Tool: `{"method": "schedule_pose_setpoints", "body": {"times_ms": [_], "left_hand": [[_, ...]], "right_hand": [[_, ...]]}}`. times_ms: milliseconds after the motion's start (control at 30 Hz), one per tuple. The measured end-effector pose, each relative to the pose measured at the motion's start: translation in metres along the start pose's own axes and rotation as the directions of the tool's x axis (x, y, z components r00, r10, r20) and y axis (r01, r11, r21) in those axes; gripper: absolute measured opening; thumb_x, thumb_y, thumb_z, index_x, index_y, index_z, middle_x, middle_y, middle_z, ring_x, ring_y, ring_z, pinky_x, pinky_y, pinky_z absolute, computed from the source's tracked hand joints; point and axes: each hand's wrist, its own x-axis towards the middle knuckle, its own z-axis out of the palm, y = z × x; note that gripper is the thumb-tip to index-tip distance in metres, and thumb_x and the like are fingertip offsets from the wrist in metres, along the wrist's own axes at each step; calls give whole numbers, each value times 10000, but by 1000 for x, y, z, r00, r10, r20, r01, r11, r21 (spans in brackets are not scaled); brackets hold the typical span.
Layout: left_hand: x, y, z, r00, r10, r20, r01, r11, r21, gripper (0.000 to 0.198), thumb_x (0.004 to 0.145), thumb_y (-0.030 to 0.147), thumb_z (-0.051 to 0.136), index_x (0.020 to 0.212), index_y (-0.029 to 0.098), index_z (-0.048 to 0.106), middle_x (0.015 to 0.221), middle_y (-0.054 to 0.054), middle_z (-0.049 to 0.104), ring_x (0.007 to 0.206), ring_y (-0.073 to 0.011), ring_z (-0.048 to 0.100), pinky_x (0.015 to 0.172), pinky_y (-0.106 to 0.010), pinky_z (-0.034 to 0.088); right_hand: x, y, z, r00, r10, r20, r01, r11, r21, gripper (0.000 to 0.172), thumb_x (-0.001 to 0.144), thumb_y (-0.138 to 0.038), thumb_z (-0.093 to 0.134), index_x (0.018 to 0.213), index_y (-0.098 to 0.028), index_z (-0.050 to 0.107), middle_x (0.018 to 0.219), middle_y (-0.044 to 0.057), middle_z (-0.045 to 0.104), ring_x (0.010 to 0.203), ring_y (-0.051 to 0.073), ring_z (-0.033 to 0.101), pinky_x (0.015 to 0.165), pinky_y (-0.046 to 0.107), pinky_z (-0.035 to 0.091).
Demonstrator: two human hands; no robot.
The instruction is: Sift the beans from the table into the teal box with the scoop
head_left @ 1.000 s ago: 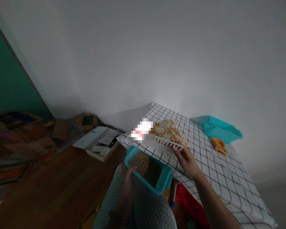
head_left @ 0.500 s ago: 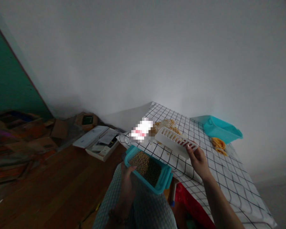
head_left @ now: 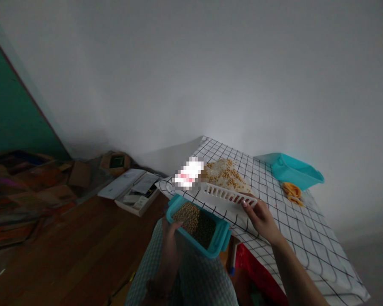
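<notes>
My left hand [head_left: 169, 242] holds a teal plastic container [head_left: 198, 226] filled with soybeans just below the table's edge, over my lap. My right hand [head_left: 261, 219] grips the near corner of a white slotted basket [head_left: 225, 193] that rests tilted on the checked tablecloth [head_left: 293, 229]. Yellow soybeans mixed with white grains [head_left: 225, 174] lie inside the basket. A blurred white and pink patch [head_left: 188, 174] sits at the table's left corner beside the basket.
A teal lid or tub [head_left: 295, 171] lies at the table's far edge by the wall, with orange peel-like scraps [head_left: 292, 192] next to it. Cardboard boxes [head_left: 79, 174] and a flat white box [head_left: 132, 191] of papers clutter the wooden floor on the left.
My right hand lifted the basket's near end and swung it right, then lowered it back so the beans inside show again. The teal container in my left hand stayed put.
</notes>
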Motion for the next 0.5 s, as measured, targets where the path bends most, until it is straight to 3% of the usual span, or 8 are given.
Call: {"method": "schedule_pose_setpoints", "body": {"times_ms": [67, 133, 267, 400, 500], "left_hand": [[0, -1, -1, 1000, -3, -2, 3, 1000, 25, 314, 667, 302, 953, 953, 279, 829, 1306, -111, 766, 1305, -432, 709, 1218, -630, 536], [0, -5, -2, 1000, -31, -3, 31, 998, 53, 289, 687, 291, 933, 957, 275, 830, 1255, -109, 776, 1287, -423, 717, 1237, -631, 516], [0, -13, -5, 999, -40, -10, 40, 997, 61, 295, 693, 293, 914, 976, 277, 833, 1259, -116, 768, 1300, -418, 716, 1247, -626, 508], [-4, -20, -5, 999, 16, 39, -19, 997, 77, 345, 663, 292, 938, 996, 289, 846, 1343, -135, 733, 1328, -442, 700, 1246, -666, 498], [-6, -26, 0, 995, 37, 95, -48, 992, 113, 366, 685, 281, 924, 1042, 279, 841, 1395, -152, 720, 1433, -458, 648, 1305, -673, 427]], "right_hand": [[-7, 0, -5, 999, 25, -28, -25, 1000, 15, 434, 1131, -653, 679, 1177, -283, 902, 1169, 96, 913, 1038, 330, 864, 945, 454, 719], [-18, 2, -11, 986, 58, -158, -53, 998, 35, 443, 1100, -679, 721, 1115, -272, 894, 1155, 107, 917, 1053, 347, 866, 943, 469, 721], [-54, 8, -21, 887, 137, -441, -134, 990, 40, 443, 1084, -681, 746, 1118, -258, 873, 1129, 129, 920, 1052, 365, 871, 906, 466, 715], [-92, 10, -23, 816, 194, -544, -254, 966, -38, 437, 1074, -666, 760, 1089, -243, 872, 1037, 137, 918, 892, 358, 859, 703, 406, 678], [-108, 9, -20, 796, 207, -570, -286, 957, -52, 450, 1079, -678, 743, 1068, -248, 875, 1043, 137, 919, 871, 353, 862, 692, 402, 676]]}}
